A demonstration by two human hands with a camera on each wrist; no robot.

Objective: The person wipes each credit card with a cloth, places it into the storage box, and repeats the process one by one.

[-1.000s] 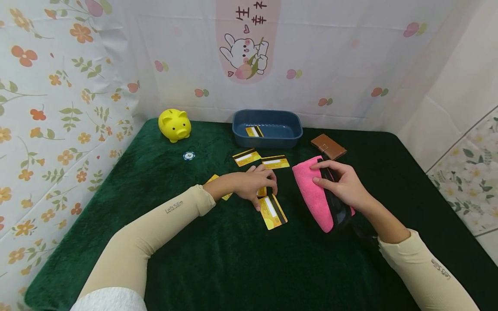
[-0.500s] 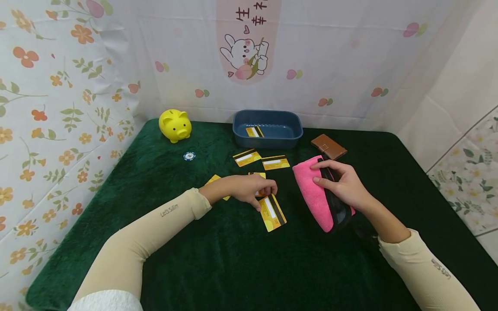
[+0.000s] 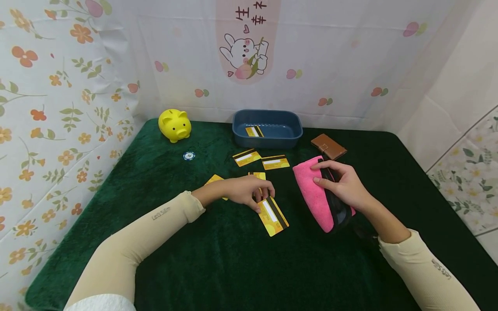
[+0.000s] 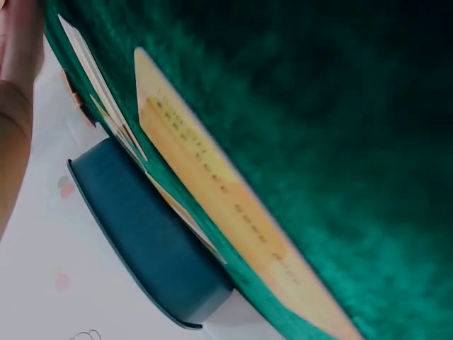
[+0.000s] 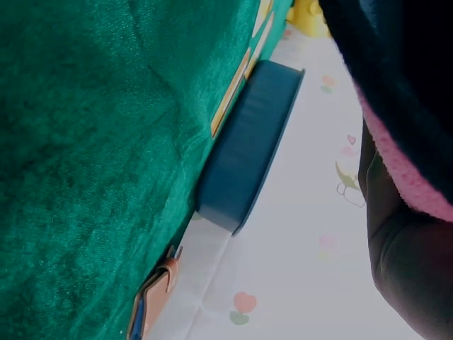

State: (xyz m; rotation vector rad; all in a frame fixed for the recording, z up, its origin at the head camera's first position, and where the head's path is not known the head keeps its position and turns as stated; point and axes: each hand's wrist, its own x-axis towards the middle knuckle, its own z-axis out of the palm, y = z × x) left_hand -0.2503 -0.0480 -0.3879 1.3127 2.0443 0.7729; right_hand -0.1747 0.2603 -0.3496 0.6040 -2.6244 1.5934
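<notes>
My left hand [image 3: 249, 190] reaches in from the left, thumb and fingers pinching the upper corner of a yellow bank card [image 3: 273, 217] with a black stripe. Another yellow card [image 3: 257, 175] shows just behind these fingers, partly covered. A third card [image 3: 215, 179] lies partly behind the left wrist; a card with raised digits [image 4: 212, 191] fills the middle of the left wrist view. On the right, my right hand [image 3: 346, 183] grips a fuzzy pink pouch [image 3: 313, 194] with a black side, thumb on the pink face. In the right wrist view the pouch's pink edge [image 5: 403, 166] is close up.
Two cards lie side by side, one being the left card [image 3: 247, 158], before a blue bin [image 3: 268, 141] that holds a card [image 3: 254, 131]. A brown wallet [image 3: 328, 147] lies right of the bin. A yellow piggy bank [image 3: 174, 125] and a poker chip [image 3: 189, 156] are at back left.
My left hand has drawn back slightly to the left and toward me, the pinched card shifting a little nearer. The card behind the fingers shows more. The right hand and pouch stay put.
</notes>
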